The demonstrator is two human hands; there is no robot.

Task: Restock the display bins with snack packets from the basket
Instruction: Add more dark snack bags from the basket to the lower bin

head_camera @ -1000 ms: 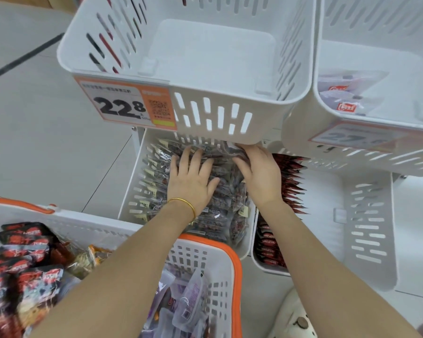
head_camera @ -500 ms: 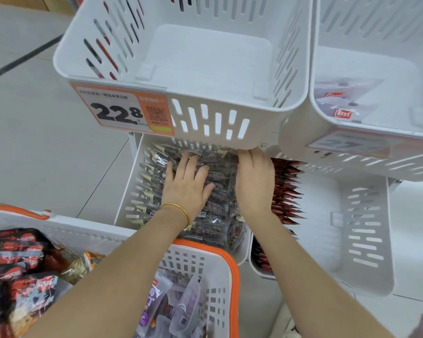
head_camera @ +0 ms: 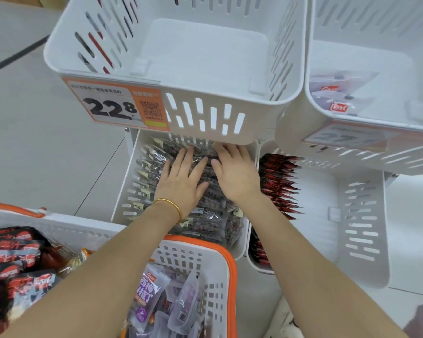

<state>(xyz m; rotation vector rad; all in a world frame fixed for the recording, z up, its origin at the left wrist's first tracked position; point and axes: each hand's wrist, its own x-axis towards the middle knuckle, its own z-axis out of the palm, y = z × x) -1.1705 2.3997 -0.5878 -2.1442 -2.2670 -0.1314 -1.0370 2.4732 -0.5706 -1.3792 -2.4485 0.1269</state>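
Both hands lie flat on a stack of dark snack packets [head_camera: 205,215] inside the lower left display bin [head_camera: 127,189]. My left hand [head_camera: 181,181], with a gold bangle at the wrist, presses the packets with straight spread fingers. My right hand [head_camera: 235,172] rests beside it, fingertips reaching under the upper bin [head_camera: 171,76], which holds nothing visible. The white basket with an orange rim [head_camera: 230,269] sits at the bottom left, holding purple packets [head_camera: 149,296] and red-black packets [head_camera: 15,259].
The lower right bin [head_camera: 362,230] holds a row of red packets [head_camera: 279,181] along its left side. The upper right bin [head_camera: 366,69] has a few pale packets [head_camera: 335,93]. An orange price tag [head_camera: 117,106] reads 22.8. Grey tiled floor [head_camera: 34,154] lies to the left.
Both hands have slid a little farther back over the dark packets, toward the space under the upper bin, staying flat on the stack.
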